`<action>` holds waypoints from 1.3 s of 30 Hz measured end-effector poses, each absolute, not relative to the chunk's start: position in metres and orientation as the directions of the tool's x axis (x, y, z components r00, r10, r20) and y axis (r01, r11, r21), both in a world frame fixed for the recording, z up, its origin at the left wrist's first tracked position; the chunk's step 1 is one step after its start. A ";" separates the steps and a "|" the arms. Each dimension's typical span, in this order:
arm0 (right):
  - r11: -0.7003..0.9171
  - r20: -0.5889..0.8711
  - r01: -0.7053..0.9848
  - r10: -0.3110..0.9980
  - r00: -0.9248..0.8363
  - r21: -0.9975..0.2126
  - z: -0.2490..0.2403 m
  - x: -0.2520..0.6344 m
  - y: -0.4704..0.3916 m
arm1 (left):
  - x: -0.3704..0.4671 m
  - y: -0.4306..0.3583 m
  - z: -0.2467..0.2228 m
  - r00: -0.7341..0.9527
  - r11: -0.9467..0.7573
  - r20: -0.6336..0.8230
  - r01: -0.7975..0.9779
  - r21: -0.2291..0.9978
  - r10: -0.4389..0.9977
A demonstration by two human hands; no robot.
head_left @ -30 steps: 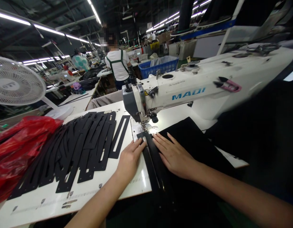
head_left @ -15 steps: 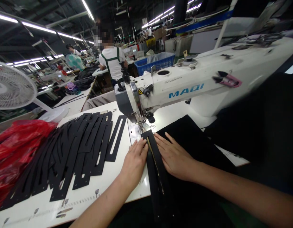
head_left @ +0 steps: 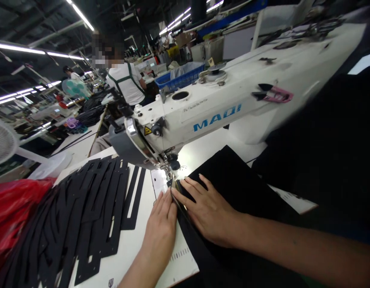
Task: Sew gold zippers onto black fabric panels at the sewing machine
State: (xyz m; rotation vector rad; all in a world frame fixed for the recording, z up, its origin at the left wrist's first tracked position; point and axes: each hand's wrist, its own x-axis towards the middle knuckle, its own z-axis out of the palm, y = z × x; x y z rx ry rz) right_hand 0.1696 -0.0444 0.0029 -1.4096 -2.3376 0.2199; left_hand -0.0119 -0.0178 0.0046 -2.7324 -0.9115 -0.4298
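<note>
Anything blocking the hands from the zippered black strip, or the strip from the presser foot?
Nothing visible. Left hand and right hand both touch the zippered black strip; its far end lies right by the presser foot. Can't tell if it's underneath.

A big, busy room with bright lights, a white fan and two other people.

At our left edge we see only part of the fan, and its round base sits just behind some crinkly red plastic. Past that we spot a small purple thing on another table, and farther back a round mint-green thing. In front of us, a person in a white shirt with green straps stands turned away. To the right of that person is a blue basket with pale cloth in it. We see a second person far off on the left, under the dark roof.
</note>
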 end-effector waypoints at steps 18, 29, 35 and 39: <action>0.496 0.293 0.748 0.867 -0.402 -0.441 0.009 0.180 -0.044 | -0.022 -0.006 0.000 0.805 -0.791 0.353 0.569 -0.227 0.478; 0.573 0.237 0.757 0.819 -0.523 -0.312 0.002 0.181 -0.039 | -0.010 -0.010 0.008 0.723 -0.766 0.427 0.635 -0.101 0.543; 0.583 0.210 0.781 0.812 -0.545 -0.226 0.001 0.176 -0.018 | -0.008 0.008 0.008 0.733 -0.779 0.405 0.622 -0.076 0.546; 0.570 0.196 0.797 0.820 -0.537 -0.199 -0.002 0.173 -0.007 | -0.009 0.017 0.008 0.728 -0.781 0.396 0.623 -0.041 0.560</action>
